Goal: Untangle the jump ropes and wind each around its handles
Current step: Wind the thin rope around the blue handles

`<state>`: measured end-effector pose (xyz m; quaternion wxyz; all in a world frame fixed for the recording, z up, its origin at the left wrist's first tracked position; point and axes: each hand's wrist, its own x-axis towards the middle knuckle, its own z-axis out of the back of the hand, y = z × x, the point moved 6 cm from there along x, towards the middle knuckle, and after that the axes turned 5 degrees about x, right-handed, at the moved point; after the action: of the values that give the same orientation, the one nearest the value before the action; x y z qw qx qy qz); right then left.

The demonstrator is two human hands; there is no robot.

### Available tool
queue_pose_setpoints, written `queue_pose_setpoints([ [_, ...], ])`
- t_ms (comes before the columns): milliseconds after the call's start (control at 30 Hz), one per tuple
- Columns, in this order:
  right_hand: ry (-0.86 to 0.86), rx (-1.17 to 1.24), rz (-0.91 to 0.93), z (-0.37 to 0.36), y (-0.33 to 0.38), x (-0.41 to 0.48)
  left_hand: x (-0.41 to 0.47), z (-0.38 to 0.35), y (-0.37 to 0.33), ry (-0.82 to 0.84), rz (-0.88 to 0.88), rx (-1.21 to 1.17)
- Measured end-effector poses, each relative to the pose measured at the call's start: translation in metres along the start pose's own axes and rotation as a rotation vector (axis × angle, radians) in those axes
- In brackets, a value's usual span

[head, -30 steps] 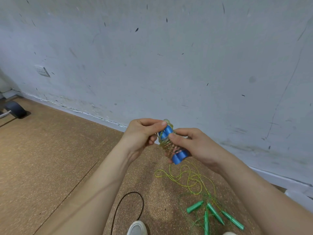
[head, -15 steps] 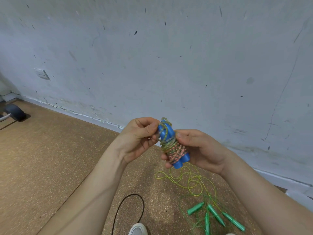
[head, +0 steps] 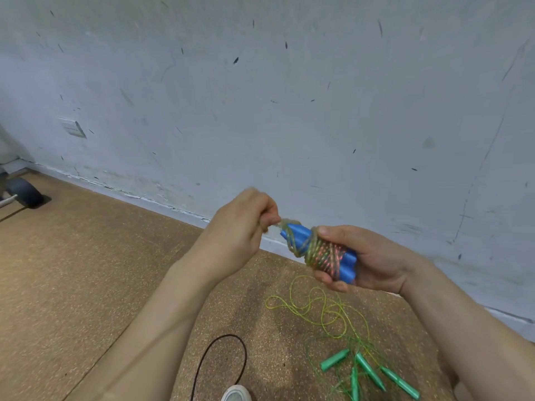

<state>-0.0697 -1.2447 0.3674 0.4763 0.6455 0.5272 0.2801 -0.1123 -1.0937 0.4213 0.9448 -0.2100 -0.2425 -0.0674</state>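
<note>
My right hand (head: 373,261) grips a pair of blue jump-rope handles (head: 301,237) with a multicoloured rope wound tightly round their middle (head: 324,254). The bundle lies almost level, tips pointing left. My left hand (head: 240,227) pinches the rope's loose end just off those tips and holds it taut. On the floor below lie several green handles (head: 370,371) in a loose tangle of yellow-green rope (head: 327,311).
A scuffed pale wall (head: 289,111) rises right behind my hands, meeting the cork floor (head: 72,270) at a skirting line. A black cable (head: 223,357) loops near my shoe (head: 236,394). A dark wheel (head: 24,192) sits at far left.
The blue bundle has tipped from upright to nearly level. My left hand has pulled away to the left, drawing the rope end tight off the handle tips.
</note>
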Motion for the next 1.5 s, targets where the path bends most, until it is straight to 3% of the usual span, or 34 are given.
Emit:
queue_pose_setpoints([
  [67, -0.165, -0.266, 0.018, 0.007, 0.005, -0.002, -0.006, -0.016, 0.011, 0.183, 0.258, -0.343],
  [133, -0.266, -0.365, 0.046, 0.012, 0.008, -0.004, -0.012, -0.026, 0.011, 0.301, 0.404, -0.639],
  [267, -0.311, -0.427, 0.033, 0.015, 0.011, -0.005, -0.013, -0.025, 0.012, 0.274, 0.470, -0.805],
  [367, -0.333, -0.561, -0.020, 0.013, 0.006, -0.003, -0.013, -0.025, 0.017, 0.278, 0.446, -0.560],
  [433, -0.357, -0.766, -0.034, 0.010, 0.002, 0.001, -0.011, -0.025, 0.012, 0.306, 0.288, -0.158],
  [533, -0.473, -1.298, -0.127, 0.010, -0.005, 0.009, -0.010, -0.034, -0.016, 0.382, -0.051, 0.348],
  [733, -0.644, -1.556, -0.304, 0.003, -0.013, 0.014, -0.019, -0.054, -0.054, 0.403, -0.390, 0.596],
  [767, -0.657, -1.564, -0.312, 0.005, -0.015, 0.014, -0.023, -0.055, -0.060, 0.365, -0.478, 0.616],
  [833, -0.652, -1.430, -0.299, 0.013, -0.018, 0.012, -0.020, -0.049, -0.056, 0.327, -0.426, 0.541],
  [933, -0.562, -0.859, -0.131, 0.017, -0.022, 0.012, -0.009, -0.036, -0.028, 0.216, -0.114, 0.220],
  [1033, -0.501, -0.562, 0.009, 0.012, -0.021, 0.012, -0.001, -0.028, -0.005, 0.050, 0.189, -0.115],
  [1100, -0.547, -0.640, 0.009, 0.009, -0.020, 0.012, 0.000, -0.030, 0.001, 0.031, 0.298, -0.226],
  [1133, -0.603, -0.840, -0.034, 0.008, -0.018, 0.011, 0.000, -0.036, -0.001, 0.098, 0.278, -0.164],
  [1200, -0.695, -1.324, -0.134, 0.006, -0.013, 0.009, -0.003, -0.044, -0.022, 0.233, 0.029, 0.151],
  [1233, -0.720, -1.442, -0.170, 0.006, -0.010, 0.008, -0.006, -0.048, -0.038, 0.255, -0.164, 0.275],
  [1267, -0.713, -1.480, -0.221, 0.008, -0.011, 0.007, -0.011, -0.053, -0.050, 0.263, -0.337, 0.382],
  [1333, -0.647, -1.474, -0.328, 0.012, -0.018, 0.004, -0.021, -0.064, -0.061, 0.265, -0.503, 0.474],
  [1400, -0.595, -1.453, -0.343, 0.014, -0.023, 0.002, -0.023, -0.068, -0.060, 0.286, -0.452, 0.426],
  [1433, -0.583, -1.354, -0.285, 0.017, -0.025, 0.003, -0.018, -0.065, -0.054, 0.273, -0.310, 0.323],
  [1500, -0.551, -0.901, -0.107, 0.019, -0.027, 0.006, -0.005, -0.049, -0.029, 0.136, 0.115, -0.026],
])
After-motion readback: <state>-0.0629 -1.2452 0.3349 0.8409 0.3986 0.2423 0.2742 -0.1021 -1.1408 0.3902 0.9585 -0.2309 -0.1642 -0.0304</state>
